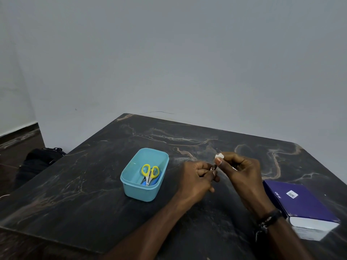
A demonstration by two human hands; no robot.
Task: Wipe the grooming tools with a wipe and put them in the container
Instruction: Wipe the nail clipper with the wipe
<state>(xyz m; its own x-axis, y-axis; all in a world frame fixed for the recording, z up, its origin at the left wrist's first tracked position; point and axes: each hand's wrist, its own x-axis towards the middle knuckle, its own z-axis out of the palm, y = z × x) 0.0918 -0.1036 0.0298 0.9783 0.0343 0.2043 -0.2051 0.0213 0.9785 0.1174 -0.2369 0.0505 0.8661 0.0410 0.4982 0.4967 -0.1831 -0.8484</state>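
A light blue plastic container (139,186) stands on the dark marble table (84,194). Inside it lie yellow-handled scissors (150,172) on top of a blue tool (155,181). To its right, above the table, my left hand (197,177) grips a small dark metal tool (214,167), most of it hidden by the fingers. My right hand (238,171) pinches a small white wipe (219,156) against the tip of that tool. Both hands are close together, fingers curled.
A purple box (300,205) lies at the table's right edge, close to my right forearm. A black bag (39,160) sits on the floor off the table's left side. A grey wall stands behind the table.
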